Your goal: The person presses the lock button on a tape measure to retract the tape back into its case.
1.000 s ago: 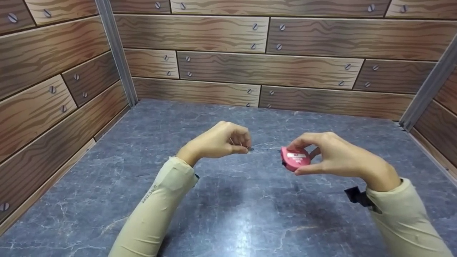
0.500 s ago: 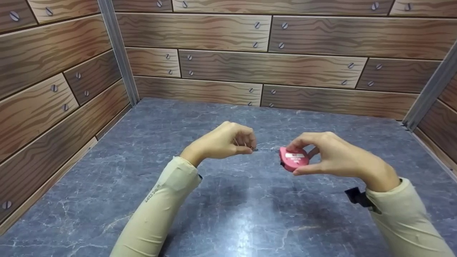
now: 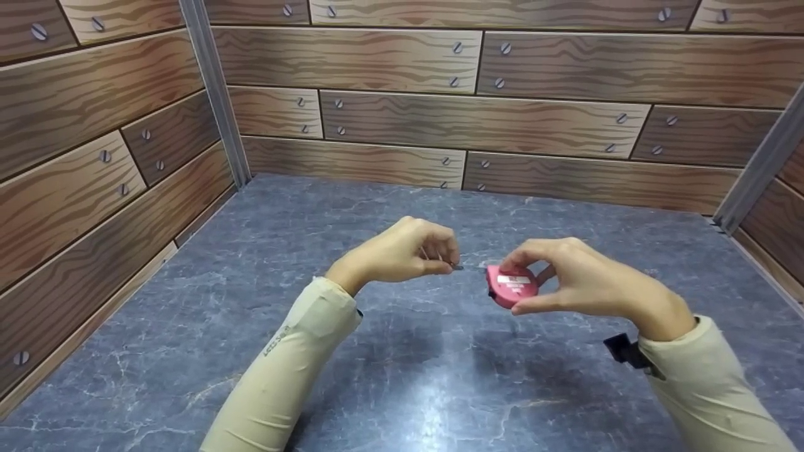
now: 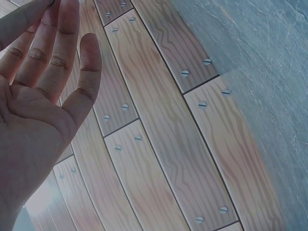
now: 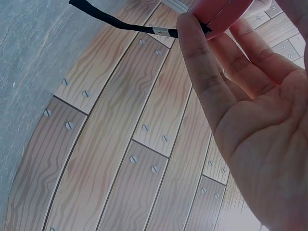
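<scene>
A small red tape measure (image 3: 514,286) with a white label is held above the table by my right hand (image 3: 584,282), thumb on the near side and fingers on the far side. In the right wrist view the red case (image 5: 226,14) shows at the top, with a black strap (image 5: 110,20) hanging from it. My left hand (image 3: 408,250) pinches a small dark tab (image 3: 458,267) between thumb and fingertips, just left of the case. A short, thin stretch of tape seems to span the gap; it is hard to make out. The left wrist view shows the left hand's palm (image 4: 33,115), its fingertips cut off at the top.
Beneath both hands lies a blue-grey marbled tabletop (image 3: 377,364). Wood-patterned panels form a back wall (image 3: 402,113) and a left wall (image 3: 69,207), with grey metal posts (image 3: 220,100) at the corners. A black wrist mount (image 3: 625,351) sits by the right sleeve.
The left hand with the tab has moved right and the tape measure slightly left, so the gap between them has narrowed. Both hands keep their grips.
</scene>
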Tool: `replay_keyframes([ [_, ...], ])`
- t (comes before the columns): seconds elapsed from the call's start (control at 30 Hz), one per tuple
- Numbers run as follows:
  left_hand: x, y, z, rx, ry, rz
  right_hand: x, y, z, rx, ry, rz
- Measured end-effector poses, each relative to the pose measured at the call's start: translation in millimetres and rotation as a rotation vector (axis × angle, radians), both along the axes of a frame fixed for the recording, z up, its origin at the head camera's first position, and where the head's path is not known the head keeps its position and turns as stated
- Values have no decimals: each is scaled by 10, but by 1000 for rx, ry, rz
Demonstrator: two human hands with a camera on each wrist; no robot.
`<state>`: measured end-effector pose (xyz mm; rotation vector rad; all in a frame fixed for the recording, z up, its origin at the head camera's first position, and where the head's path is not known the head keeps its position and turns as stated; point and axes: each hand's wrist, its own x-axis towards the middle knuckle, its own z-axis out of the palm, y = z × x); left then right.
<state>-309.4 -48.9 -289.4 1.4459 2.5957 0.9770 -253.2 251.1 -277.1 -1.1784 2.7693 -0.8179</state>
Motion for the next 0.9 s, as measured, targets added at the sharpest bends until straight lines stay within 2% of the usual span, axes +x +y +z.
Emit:
replay_keyframes([
  [0.23, -7, 22, -9, -5, 3, -3, -5, -27, -29, -4, 2, 8],
  [0.53, 9, 75, -33, -23, -3, -20, -34, -68, -98, -14, 23, 57],
  [0.9, 11, 95, -71, -31, -21, -26, -59, -112, -122, 6, 15, 61],
])
